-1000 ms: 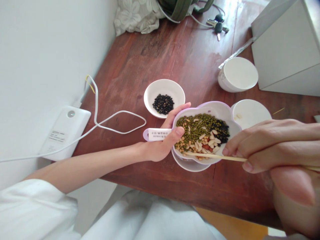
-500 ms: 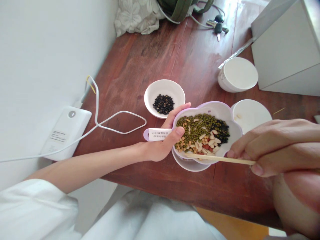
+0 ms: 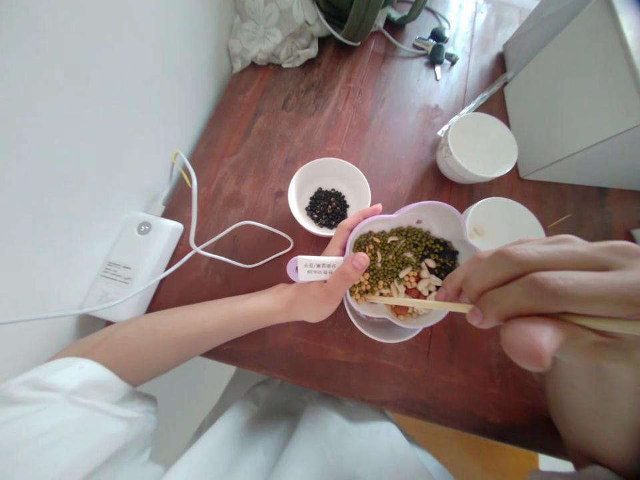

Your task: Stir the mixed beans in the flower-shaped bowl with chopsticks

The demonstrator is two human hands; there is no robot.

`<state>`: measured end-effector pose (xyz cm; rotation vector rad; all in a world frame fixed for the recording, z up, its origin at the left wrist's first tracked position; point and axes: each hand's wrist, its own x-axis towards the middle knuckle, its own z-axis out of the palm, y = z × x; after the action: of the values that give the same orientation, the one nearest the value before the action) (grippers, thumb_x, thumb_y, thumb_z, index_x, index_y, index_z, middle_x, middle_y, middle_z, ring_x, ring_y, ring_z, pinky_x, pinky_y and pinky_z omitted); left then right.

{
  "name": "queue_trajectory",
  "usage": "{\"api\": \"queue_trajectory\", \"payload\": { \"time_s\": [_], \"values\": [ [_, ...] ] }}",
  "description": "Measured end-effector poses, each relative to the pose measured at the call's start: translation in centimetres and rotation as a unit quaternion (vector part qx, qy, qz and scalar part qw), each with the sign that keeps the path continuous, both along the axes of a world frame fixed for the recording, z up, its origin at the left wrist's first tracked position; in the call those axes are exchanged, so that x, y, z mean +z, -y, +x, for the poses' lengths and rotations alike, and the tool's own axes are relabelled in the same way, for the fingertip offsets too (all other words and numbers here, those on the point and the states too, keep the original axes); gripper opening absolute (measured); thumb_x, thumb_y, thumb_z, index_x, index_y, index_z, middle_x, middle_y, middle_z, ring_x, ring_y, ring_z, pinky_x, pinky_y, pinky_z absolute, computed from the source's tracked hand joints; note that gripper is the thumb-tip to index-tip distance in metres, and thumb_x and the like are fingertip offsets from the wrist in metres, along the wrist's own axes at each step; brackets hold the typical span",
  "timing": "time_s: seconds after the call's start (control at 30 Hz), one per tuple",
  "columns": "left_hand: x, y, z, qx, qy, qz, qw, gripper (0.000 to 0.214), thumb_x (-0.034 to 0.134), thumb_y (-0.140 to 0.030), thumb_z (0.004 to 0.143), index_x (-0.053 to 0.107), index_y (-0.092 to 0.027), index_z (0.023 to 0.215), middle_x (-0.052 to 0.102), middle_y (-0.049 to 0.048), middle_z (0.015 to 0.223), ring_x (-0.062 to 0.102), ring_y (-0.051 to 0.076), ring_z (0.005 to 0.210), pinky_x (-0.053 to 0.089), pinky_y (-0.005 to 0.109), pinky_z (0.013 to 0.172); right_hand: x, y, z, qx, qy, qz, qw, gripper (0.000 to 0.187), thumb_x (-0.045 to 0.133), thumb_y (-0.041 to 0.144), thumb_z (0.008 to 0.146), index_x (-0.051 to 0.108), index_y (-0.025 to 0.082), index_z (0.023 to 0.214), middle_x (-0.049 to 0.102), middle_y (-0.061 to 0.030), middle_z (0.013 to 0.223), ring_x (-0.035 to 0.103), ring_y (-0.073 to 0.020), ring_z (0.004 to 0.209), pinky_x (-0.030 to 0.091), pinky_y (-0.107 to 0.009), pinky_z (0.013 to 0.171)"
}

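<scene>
Pointing to a room in a home: a worn reddish wooden table (image 3: 320, 113) standing against a white wall (image 3: 100, 133), car keys (image 3: 435, 43) and a flowered white cloth (image 3: 273, 37) lying at its far end, small white bowls (image 3: 320, 170) sitting about, a white cord (image 3: 235, 237) trailing from a plug-in box (image 3: 133, 267).

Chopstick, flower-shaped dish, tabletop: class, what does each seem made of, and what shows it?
The chopstick seems bare bamboo or wood: pale, matte. The flower-shaped dish seems plastic or melamine: smooth, lilac-rimmed, slightly glossy. The tabletop seems varnished wood: reddish, visible grain, worn patches.

White wall (image 3: 100, 120), reddish wooden table (image 3: 310, 113), white cabinet (image 3: 575, 93), orange-toned wooden floor (image 3: 460, 445)
</scene>
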<state>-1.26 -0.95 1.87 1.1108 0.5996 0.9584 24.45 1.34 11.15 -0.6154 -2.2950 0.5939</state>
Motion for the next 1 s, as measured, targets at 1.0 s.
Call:
{"api": "queue_trajectory", "payload": {
  "time_s": [1.0],
  "values": [
    [-0.1,0.1,0.1,0.009,0.011,-0.016,1.000,0.068,0.055,-0.057,0.109,0.034,-0.034,0.169,0.053,0.0123,0.170,0.057,0.034,0.152,0.052,0.052,0.126,1.4,1.5,-0.7,-0.119,-0.007,-0.144,0.982,0.043,0.070,0.052,0.099,0.070,0.022,0.068,0.077,-0.0057,0.071,0.078,-0.0192,0.068,0.063,-0.030,0.057]
  ]
}}
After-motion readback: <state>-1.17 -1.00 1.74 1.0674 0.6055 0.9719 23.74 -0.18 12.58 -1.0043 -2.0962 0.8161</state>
